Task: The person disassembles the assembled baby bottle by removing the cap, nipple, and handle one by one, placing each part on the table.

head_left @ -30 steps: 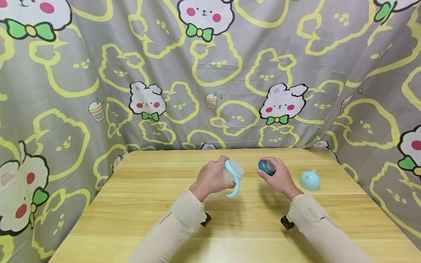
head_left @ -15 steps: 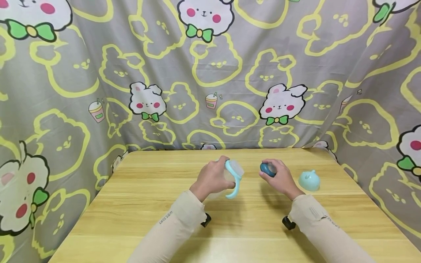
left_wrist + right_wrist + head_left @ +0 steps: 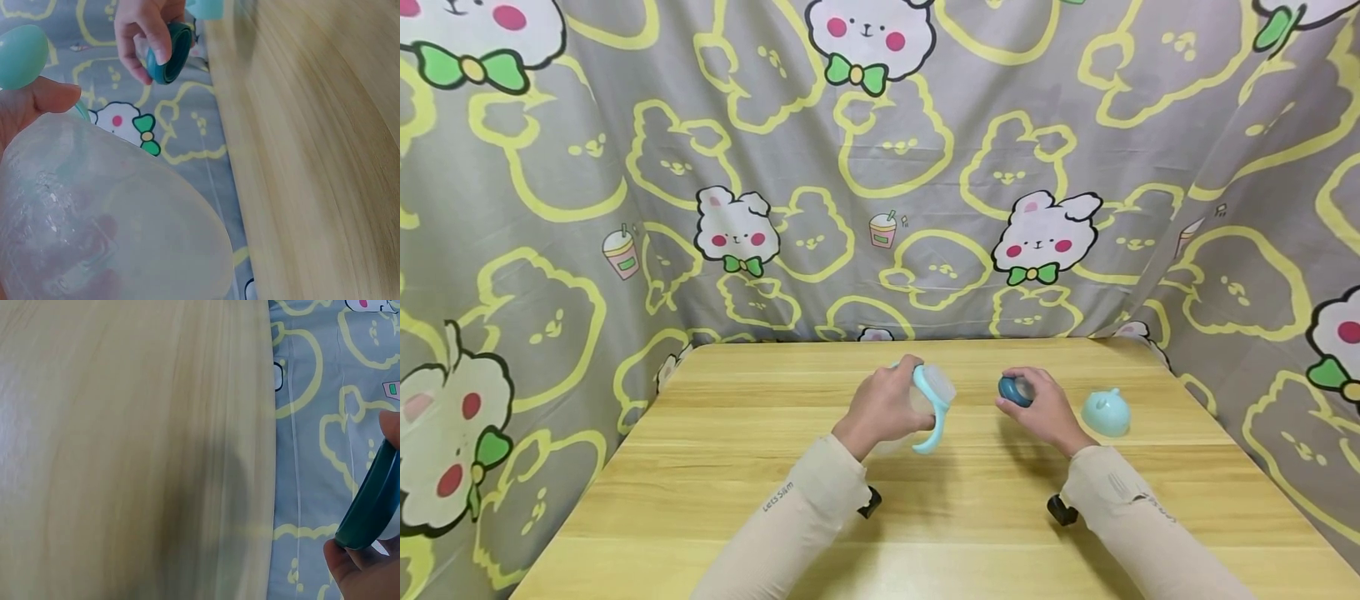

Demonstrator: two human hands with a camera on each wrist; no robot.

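Note:
My left hand [image 3: 887,404] grips a translucent baby bottle [image 3: 137,212], which leans with its mouth toward the right. Around its neck sits a light blue handle piece [image 3: 938,425], one curved handle hanging down. To the right, my right hand [image 3: 1043,408] pinches a dark teal screw ring [image 3: 1012,390] by its edge, held above the table and apart from the bottle. Something clear, probably a nipple, shows behind the ring, mostly hidden by the fingers. In the left wrist view the hollow threaded side of the ring [image 3: 178,55] shows.
A light blue dome-shaped cap [image 3: 1107,412] with a small knob stands on the wooden table [image 3: 760,417], right of my right hand. A grey patterned curtain [image 3: 925,167] hangs behind the table and along both sides.
My right hand has drifted slightly right and down with the teal ring, widening the gap to the bottle. The left hand and bottle stay nearly still.

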